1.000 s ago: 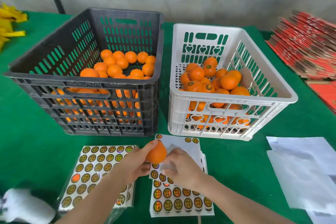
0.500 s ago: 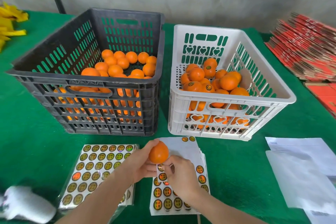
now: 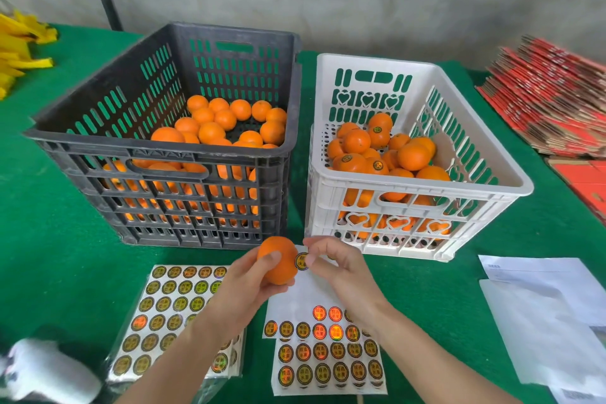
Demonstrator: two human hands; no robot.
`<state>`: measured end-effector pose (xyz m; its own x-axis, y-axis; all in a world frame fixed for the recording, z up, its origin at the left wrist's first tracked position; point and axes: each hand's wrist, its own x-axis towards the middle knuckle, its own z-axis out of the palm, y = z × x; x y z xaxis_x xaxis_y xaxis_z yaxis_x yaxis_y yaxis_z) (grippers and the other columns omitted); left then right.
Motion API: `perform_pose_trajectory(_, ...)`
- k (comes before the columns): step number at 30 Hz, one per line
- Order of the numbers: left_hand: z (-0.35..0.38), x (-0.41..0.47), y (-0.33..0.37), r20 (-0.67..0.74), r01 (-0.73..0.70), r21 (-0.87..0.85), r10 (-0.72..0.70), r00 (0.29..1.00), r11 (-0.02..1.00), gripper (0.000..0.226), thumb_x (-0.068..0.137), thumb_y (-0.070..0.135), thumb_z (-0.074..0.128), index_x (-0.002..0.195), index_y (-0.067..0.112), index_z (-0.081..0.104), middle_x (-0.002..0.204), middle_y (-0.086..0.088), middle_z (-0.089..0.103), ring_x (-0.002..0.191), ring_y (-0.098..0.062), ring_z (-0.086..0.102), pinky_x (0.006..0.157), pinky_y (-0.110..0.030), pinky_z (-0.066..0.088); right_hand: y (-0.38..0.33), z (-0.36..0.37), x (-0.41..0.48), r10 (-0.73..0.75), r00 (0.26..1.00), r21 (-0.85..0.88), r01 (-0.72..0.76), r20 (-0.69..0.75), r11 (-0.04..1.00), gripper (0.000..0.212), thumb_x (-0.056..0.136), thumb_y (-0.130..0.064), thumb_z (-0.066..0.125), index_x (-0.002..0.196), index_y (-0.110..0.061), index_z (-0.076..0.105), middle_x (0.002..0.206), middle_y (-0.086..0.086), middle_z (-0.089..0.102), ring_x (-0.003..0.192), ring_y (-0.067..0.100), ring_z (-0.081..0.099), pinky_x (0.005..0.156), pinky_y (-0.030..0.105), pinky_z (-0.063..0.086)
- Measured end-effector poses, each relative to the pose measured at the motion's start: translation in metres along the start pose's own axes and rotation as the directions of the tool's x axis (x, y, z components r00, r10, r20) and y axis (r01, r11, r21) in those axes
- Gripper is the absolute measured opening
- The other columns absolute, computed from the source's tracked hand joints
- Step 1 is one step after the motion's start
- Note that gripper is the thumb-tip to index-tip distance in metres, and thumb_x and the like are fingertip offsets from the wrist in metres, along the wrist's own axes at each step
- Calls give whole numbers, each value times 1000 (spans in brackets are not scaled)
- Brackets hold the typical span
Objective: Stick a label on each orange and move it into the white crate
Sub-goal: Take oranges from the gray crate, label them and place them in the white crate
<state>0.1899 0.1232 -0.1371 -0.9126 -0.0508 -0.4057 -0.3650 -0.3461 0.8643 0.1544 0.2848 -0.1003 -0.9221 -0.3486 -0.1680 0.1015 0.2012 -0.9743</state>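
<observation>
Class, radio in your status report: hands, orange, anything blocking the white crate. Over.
Left hand grips orange. Right hand pinches label at orange's side. White crate just ahead, nothing in between.

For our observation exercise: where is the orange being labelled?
Head view, lower centre: the left hand holds the orange above the label sheets, just in front of the black crate and white crate.

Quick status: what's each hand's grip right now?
Left hand: holding the orange.
Right hand: pinching a label at the orange's side.
</observation>
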Motion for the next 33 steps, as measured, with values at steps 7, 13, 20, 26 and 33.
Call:
perform_pose_trajectory(7, 5, -4, 6, 93, -3, -80, 10, 996, 997, 53, 74, 33, 63, 122, 11, 57, 99, -12, 68, 84, -19, 64, 82, -33, 52, -18, 1, -3, -146, 986, -290, 164, 84, 943, 17, 86, -17, 64, 75, -28, 57, 119, -13, 51, 110, -2, 49, 95, 19, 43)
perform_pose_trajectory(13, 11, -5, 9, 144, -22, -108, 38, 989, 994, 48, 79, 29, 69, 123, 13, 58, 113, -13, 66, 97, -18, 64, 81, -30, 52, -18, 4, -2, -194, 981, -365, 191, 28, 911, 12, 87, -17, 63, 79, -22, 57, 113, -12, 53, 107, 1, 50, 93, 27, 46)
perform_pose_trajectory(20, 19, -6, 17, 230, -38, -182, 80, 970, 983, 60, 76, 25, 65, 132, 10, 49, 130, -19, 58, 123, -35, 53, 108, -49, 38, -16, 5, -7, -203, 973, -178, 182, -109, 967, 34, 82, -20, 69, 100, -35, 45, 108, -15, 56, 99, -1, 55, 77, 17, 51)
perform_pose_trajectory(26, 33, -19, 43, 238, -147, -112, 170, 956, 983, 45, 80, 22, 69, 124, 15, 59, 121, -21, 62, 110, -33, 62, 88, -37, 54, -28, -8, -12, -279, 957, -235, 289, 75, 928, 59, 81, -28, 71, 127, -41, 37, 125, -23, 47, 113, -8, 45, 89, 12, 43)
perform_pose_trajectory(33, 66, -8, 139, 244, -649, 561, 647, 722, 513, 40, 92, 51, 47, 122, 28, 57, 99, 10, 70, 90, -7, 68, 74, -15, 54, -99, -58, 29, -582, 787, -341, 500, -204, 796, 60, 68, -23, 79, 112, -35, 40, 102, -28, 45, 96, -7, 50, 71, 6, 41)
